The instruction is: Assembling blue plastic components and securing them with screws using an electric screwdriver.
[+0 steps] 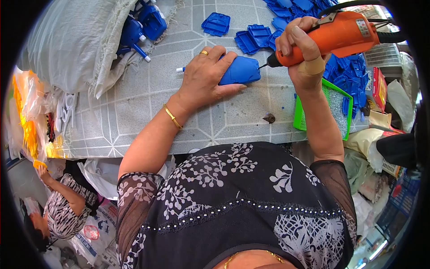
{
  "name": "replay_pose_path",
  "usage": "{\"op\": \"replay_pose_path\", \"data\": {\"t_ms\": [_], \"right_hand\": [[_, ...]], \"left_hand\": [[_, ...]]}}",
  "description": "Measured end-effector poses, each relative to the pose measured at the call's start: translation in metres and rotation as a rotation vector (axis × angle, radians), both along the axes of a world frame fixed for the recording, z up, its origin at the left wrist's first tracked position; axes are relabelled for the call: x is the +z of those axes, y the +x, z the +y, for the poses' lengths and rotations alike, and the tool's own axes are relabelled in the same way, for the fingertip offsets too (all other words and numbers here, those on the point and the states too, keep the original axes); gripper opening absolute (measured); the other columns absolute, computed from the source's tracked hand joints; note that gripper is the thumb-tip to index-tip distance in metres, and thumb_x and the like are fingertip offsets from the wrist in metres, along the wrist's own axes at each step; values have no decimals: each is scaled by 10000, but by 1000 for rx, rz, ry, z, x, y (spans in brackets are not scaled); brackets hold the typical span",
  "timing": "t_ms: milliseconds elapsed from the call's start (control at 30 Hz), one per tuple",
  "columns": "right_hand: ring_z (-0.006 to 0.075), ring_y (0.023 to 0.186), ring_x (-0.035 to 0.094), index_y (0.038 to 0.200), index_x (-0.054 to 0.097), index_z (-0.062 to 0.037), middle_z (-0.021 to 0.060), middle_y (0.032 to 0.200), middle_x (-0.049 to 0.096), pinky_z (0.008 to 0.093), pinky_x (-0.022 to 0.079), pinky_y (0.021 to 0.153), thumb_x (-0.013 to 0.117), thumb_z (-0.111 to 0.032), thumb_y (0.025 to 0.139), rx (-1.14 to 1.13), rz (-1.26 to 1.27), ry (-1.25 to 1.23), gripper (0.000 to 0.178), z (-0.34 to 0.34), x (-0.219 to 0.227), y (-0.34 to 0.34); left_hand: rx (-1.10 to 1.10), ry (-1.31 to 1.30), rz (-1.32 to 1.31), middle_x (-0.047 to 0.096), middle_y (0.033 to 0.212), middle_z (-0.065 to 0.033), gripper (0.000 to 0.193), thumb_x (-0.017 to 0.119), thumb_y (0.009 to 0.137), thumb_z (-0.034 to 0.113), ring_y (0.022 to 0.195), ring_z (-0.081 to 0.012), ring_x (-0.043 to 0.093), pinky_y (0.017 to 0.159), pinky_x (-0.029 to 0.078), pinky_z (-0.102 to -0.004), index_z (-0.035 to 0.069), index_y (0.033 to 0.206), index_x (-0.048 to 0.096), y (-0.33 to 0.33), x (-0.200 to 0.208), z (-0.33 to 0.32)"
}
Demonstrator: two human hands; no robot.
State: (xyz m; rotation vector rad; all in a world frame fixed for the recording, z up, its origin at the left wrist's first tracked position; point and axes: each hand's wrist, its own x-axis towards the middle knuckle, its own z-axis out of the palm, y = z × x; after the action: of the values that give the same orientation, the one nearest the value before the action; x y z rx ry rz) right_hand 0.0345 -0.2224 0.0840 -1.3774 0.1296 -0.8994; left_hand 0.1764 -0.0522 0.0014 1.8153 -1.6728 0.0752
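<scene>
My left hand (207,74) presses a blue plastic housing (242,71) down on the patterned tablecloth, its fingers wrapped over the near end. A white tip pokes out to the left of that hand. In my right hand (304,49) is an orange electric screwdriver (333,38), held level with its bit pointing left. The bit's end meets the right edge of the blue housing, or comes very close; whether a screw sits there is too small to tell. A bandage is wrapped near the base of my right thumb.
Loose blue plastic covers (257,38) lie ahead, with more heaped right. A green tray (301,117) of small metal screws sits under my right forearm. At the left, a white sack (71,40) spills blue assembled pieces (150,22). Another person (69,201) works lower left.
</scene>
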Motion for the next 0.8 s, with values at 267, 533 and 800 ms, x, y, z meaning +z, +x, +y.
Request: {"op": "replay_pose_path", "data": {"t_ms": [267, 533, 800], "right_hand": [[122, 553, 540, 815, 541, -60, 26, 673, 547, 286, 463, 555, 704, -70, 861, -39, -72, 102, 170, -1, -6, 2], [130, 539, 477, 840, 452, -89, 41, 713, 487, 296, 430, 550, 637, -29, 889, 98, 92, -123, 201, 3, -6, 4], [133, 524, 455, 826, 458, -74, 42, 708, 468, 288, 410, 529, 652, -44, 876, 131, -1, 0, 203, 5, -19, 4]], "left_hand": [[4, -7, -18, 630, 1199, -141, 699, 863, 704, 468, 993, -351, 646, 875, 534, -431, 58, 1237, 671, -1, 0, 0], [-7, -43, -74, 627, 1200, -137, 705, 848, 721, 482, 982, -355, 646, 859, 534, -431, 63, 1254, 656, 0, 2, -3], [-14, 9, -73, 618, 1173, -165, 748, 804, 755, 547, 1037, -367, 601, 908, 486, -469, 40, 1277, 633, -2, 2, 3]]}}
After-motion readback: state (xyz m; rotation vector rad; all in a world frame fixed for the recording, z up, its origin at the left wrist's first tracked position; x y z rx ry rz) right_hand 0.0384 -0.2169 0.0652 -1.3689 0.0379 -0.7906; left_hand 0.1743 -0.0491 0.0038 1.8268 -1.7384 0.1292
